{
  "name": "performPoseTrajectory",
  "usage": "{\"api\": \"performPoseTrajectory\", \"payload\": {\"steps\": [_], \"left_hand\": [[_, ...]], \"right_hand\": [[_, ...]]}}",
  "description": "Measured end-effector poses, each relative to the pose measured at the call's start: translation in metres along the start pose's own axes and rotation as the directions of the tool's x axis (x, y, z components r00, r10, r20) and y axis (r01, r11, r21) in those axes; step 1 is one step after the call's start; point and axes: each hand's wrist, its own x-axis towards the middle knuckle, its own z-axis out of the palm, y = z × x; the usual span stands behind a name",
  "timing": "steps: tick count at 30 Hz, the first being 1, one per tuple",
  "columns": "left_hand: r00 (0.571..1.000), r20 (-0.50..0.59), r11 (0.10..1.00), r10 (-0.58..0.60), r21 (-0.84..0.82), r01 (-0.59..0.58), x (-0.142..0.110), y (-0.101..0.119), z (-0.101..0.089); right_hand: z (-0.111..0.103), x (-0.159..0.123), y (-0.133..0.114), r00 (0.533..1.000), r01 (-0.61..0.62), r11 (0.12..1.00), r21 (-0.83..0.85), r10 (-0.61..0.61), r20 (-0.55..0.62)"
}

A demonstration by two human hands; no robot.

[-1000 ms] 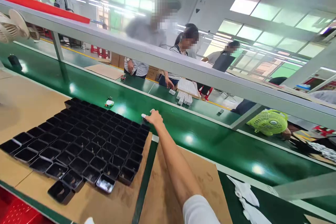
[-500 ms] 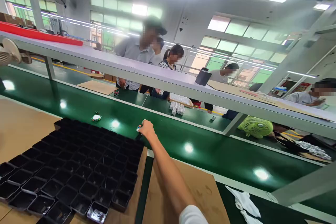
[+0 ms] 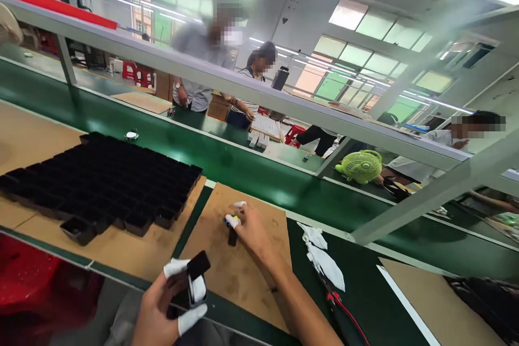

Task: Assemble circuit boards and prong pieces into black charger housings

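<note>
My left hand [image 3: 156, 308], low in the view, has white finger cots on its fingertips and grips a small black plastic case [image 3: 198, 265]. Something white shows inside the case, perhaps a covered fingertip. Over the brown cardboard [image 3: 259, 275], my right hand [image 3: 253, 232], also in white finger cots, pinches a small dark part with blue and yellow bits [image 3: 232, 235]; its exact kind is unclear. To the left, several rows of open black plastic boxes [image 3: 79, 230] stand close together on more cardboard.
A small green-and-white item [image 3: 131, 134] lies on the green belt [image 3: 227, 154]. White gloves [image 3: 324, 262] and red-handled pliers [image 3: 334, 297] are at right. A slanting grey post [image 3: 425, 194] and shelf rail cross the view. Co-workers stand beyond, near a green fan [image 3: 360, 166].
My right hand has drawn back from the green belt to the cardboard, bringing the small dark part. My left hand has come into view holding the black case.
</note>
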Motion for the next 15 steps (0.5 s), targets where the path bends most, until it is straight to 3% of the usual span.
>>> {"api": "performPoseTrajectory", "payload": {"steps": [4,9,12,15], "left_hand": [[0.999,0.039,1.000,-0.008,0.024,0.007,0.020,-0.012,0.012],[0.949,0.311,0.997,0.043,-0.074,-0.021,0.037,-0.012,0.023],[0.934,0.350,0.996,0.078,-0.071,-0.057,0.043,-0.017,0.027],[0.924,0.374,0.997,0.075,-0.025,-0.071,0.046,-0.024,0.026]], "right_hand": [[0.003,-0.057,0.006,0.947,0.238,0.959,0.156,-0.193,-0.258],[0.018,-0.106,0.010,0.857,0.493,0.813,0.310,-0.392,-0.335],[0.025,-0.114,0.005,0.851,0.519,0.750,0.409,-0.413,-0.324],[0.022,-0.113,-0.006,0.882,0.469,0.713,0.522,-0.351,-0.313]]}}
